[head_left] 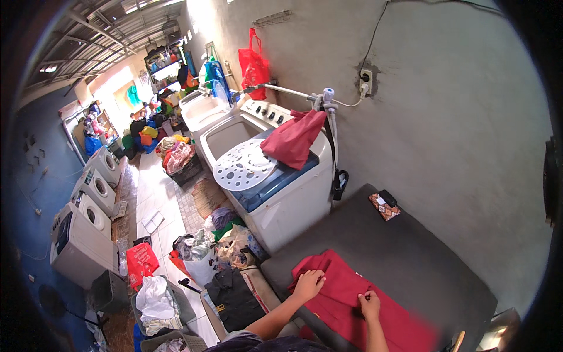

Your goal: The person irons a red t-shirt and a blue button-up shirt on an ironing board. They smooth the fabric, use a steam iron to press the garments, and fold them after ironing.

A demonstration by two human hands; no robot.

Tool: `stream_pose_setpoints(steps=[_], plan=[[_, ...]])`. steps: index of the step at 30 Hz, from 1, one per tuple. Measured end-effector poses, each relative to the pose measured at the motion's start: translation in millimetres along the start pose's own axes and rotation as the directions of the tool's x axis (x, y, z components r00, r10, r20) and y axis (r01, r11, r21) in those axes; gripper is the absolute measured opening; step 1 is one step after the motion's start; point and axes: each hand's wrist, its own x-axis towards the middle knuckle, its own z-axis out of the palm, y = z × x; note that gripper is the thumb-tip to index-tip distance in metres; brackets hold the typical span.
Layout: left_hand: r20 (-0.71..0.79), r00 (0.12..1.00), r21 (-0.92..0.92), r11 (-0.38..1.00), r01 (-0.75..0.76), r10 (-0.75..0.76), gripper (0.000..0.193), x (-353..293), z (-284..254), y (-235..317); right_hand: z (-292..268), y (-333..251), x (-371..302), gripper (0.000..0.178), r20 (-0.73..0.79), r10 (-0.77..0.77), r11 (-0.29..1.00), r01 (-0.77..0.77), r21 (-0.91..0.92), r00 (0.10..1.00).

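Observation:
A dark red garment [337, 273] lies spread over a dark grey padded bench [446, 273] in front of me. Its near right end is blurred, and a small pale spot like a label shows near its middle. My left hand [309, 285] rests on the garment's left part with the fingers stretched out over the cloth. Farther right, my right hand [369, 304] is closed, with thumb and fingertips pinched on the garment. A small dark spot shows at those fingertips, too small to name.
Beyond the bench stands a white twin-tub washing machine [293, 202] with a white perforated disc [245, 165] and red cloth [296, 139] on top. A patterned pouch [384, 205] lies by the wall. Folded black clothes [233, 299] and a laundry basket [182, 302] stand left. Front-loading washers [97, 188] line the blue wall.

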Motion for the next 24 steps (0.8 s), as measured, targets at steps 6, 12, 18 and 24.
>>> stream_pose_setpoints(steps=[6,12,18,24], plan=[[0.102,0.970,-0.237,0.942,0.238,-0.220,0.024,10,-12,23,-11,-22,-17,0.026,-0.158,-0.170,0.976,0.189,0.111,0.973],[0.145,0.965,-0.133,0.962,0.239,-0.219,0.024,5,18,-30,10,28,-16,0.025,-0.099,-0.005,0.983,0.023,0.183,0.995],[0.199,0.970,-0.257,0.948,0.189,-0.139,0.016,14,16,-25,1,23,-17,0.028,-0.125,-0.084,0.980,0.105,0.169,0.989],[0.206,0.976,-0.092,0.992,0.089,-0.068,0.015,24,6,-49,-27,12,-47,0.023,-0.097,0.038,0.979,-0.017,0.205,0.995]])
